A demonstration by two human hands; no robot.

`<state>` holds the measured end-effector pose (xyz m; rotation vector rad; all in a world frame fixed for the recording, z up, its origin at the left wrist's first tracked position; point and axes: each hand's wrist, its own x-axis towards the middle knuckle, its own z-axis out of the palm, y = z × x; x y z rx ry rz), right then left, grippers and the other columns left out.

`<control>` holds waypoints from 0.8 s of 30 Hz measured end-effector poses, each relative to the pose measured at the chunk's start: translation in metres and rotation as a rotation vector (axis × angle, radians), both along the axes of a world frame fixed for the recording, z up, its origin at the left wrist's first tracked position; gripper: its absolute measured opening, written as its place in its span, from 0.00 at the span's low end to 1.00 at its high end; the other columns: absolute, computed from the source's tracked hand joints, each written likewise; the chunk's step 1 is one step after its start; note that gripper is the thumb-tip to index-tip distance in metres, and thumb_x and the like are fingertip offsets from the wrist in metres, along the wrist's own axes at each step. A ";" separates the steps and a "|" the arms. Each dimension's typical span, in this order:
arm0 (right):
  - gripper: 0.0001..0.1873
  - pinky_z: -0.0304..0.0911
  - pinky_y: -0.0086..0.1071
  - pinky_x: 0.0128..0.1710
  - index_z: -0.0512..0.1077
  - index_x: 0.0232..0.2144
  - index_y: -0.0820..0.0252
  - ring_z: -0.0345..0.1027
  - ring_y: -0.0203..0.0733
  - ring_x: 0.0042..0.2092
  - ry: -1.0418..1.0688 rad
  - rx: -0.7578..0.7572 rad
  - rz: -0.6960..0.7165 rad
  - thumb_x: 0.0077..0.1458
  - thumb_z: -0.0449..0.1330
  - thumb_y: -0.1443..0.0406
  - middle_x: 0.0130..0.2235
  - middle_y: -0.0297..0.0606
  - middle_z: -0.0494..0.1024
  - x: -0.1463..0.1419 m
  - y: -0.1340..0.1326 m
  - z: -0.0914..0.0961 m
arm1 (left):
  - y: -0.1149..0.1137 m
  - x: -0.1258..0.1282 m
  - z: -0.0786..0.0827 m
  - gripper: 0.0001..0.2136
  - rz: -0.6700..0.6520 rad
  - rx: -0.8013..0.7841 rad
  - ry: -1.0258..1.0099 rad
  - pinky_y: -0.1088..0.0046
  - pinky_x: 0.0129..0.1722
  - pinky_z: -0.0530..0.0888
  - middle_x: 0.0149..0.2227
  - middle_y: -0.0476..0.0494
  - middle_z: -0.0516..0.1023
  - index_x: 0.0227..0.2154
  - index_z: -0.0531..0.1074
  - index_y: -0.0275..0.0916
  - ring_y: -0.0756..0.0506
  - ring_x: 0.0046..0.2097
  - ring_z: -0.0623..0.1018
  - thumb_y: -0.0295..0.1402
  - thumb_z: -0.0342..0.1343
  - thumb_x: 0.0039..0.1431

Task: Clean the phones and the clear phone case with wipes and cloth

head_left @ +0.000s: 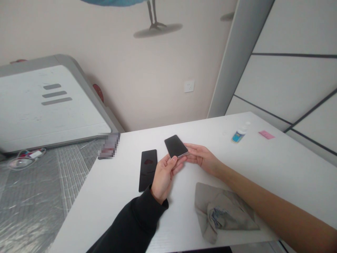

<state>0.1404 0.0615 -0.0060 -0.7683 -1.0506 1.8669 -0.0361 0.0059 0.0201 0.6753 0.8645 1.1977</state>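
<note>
My left hand (164,175) holds a dark-screened smartphone (176,146), its thumb on the near edge and its fingers underneath. From the other side, my right hand (201,157) grips the phone's right corner with its fingertips. The phone is tilted slightly above the white table (116,196), screen up. Just left of my left hand lies a larger black tablet-like device (147,168), partly covered by that hand and sleeve. A crumpled grey-beige cloth (223,211) rests below my right forearm, which hides its upper right part.
Toward the back right stand a small bottle with a blue label (238,134) and a pink slip (266,134). A pixelated item (109,146) sits at the table's left corner. Beyond are a bed with a white headboard (52,109), a wall socket (189,86) and a paneled wardrobe (292,77).
</note>
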 end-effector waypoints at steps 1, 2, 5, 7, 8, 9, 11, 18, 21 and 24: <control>0.21 0.73 0.37 0.48 0.78 0.53 0.55 0.81 0.43 0.44 -0.005 -0.005 -0.004 0.57 0.68 0.61 0.48 0.40 0.84 0.000 0.000 0.000 | 0.000 0.000 0.000 0.13 0.002 -0.003 -0.001 0.67 0.52 0.75 0.54 0.34 0.81 0.43 0.79 0.35 0.40 0.51 0.82 0.35 0.68 0.57; 0.21 0.73 0.37 0.48 0.78 0.53 0.55 0.81 0.43 0.44 -0.010 -0.012 -0.012 0.57 0.68 0.61 0.48 0.40 0.84 0.000 0.000 0.000 | 0.000 0.000 0.000 0.13 0.005 -0.008 -0.002 0.67 0.52 0.75 0.53 0.34 0.81 0.43 0.79 0.35 0.41 0.51 0.82 0.35 0.68 0.57; 0.18 0.73 0.36 0.47 0.79 0.50 0.54 0.80 0.43 0.43 -0.019 -0.029 -0.044 0.56 0.68 0.60 0.46 0.40 0.85 -0.001 0.000 -0.001 | 0.001 0.000 0.000 0.13 0.012 -0.026 -0.008 0.68 0.51 0.75 0.52 0.34 0.82 0.43 0.80 0.35 0.42 0.50 0.83 0.35 0.68 0.57; 0.15 0.73 0.36 0.45 0.80 0.47 0.54 0.80 0.42 0.42 -0.014 -0.030 -0.065 0.57 0.67 0.59 0.45 0.39 0.85 -0.002 0.001 -0.002 | 0.000 0.000 0.000 0.13 0.004 -0.033 -0.011 0.70 0.49 0.76 0.52 0.34 0.83 0.43 0.80 0.35 0.42 0.49 0.83 0.34 0.68 0.57; 0.14 0.73 0.35 0.45 0.80 0.45 0.55 0.80 0.42 0.42 -0.011 -0.028 -0.075 0.57 0.66 0.58 0.44 0.39 0.85 -0.002 0.001 -0.002 | 0.000 0.000 0.001 0.13 -0.005 -0.030 -0.012 0.70 0.49 0.76 0.52 0.34 0.82 0.44 0.80 0.35 0.43 0.49 0.83 0.34 0.68 0.58; 0.14 0.73 0.35 0.44 0.81 0.44 0.55 0.80 0.42 0.41 -0.008 -0.023 -0.085 0.58 0.66 0.57 0.44 0.39 0.85 -0.002 0.002 -0.002 | -0.001 0.000 0.001 0.14 -0.016 -0.021 -0.012 0.71 0.49 0.76 0.52 0.34 0.82 0.45 0.79 0.35 0.43 0.49 0.83 0.34 0.68 0.58; 0.14 0.73 0.35 0.43 0.80 0.43 0.56 0.79 0.42 0.41 -0.007 -0.012 -0.100 0.57 0.66 0.56 0.44 0.40 0.84 -0.002 0.002 -0.002 | -0.002 0.001 0.002 0.15 -0.045 0.005 -0.011 0.71 0.49 0.76 0.53 0.34 0.82 0.47 0.79 0.35 0.42 0.50 0.83 0.35 0.68 0.58; 0.14 0.70 0.34 0.39 0.79 0.42 0.58 0.77 0.42 0.38 -0.063 0.013 -0.131 0.54 0.68 0.58 0.40 0.39 0.84 0.000 0.003 -0.001 | -0.005 0.003 0.003 0.21 -0.075 0.045 0.029 0.67 0.51 0.75 0.54 0.34 0.82 0.51 0.78 0.37 0.39 0.51 0.82 0.38 0.69 0.56; 0.13 0.69 0.35 0.40 0.80 0.40 0.58 0.76 0.42 0.38 -0.104 0.030 -0.137 0.52 0.68 0.60 0.39 0.39 0.84 0.000 0.004 -0.003 | -0.005 0.003 0.002 0.22 -0.089 0.049 0.032 0.64 0.55 0.74 0.53 0.33 0.82 0.51 0.77 0.36 0.39 0.51 0.82 0.38 0.70 0.55; 0.13 0.68 0.35 0.38 0.80 0.39 0.59 0.75 0.41 0.36 -0.152 0.054 -0.150 0.51 0.68 0.60 0.36 0.38 0.83 0.000 0.006 -0.005 | -0.005 0.003 0.000 0.24 -0.104 0.041 0.038 0.63 0.57 0.73 0.52 0.31 0.82 0.52 0.76 0.35 0.39 0.51 0.83 0.37 0.70 0.54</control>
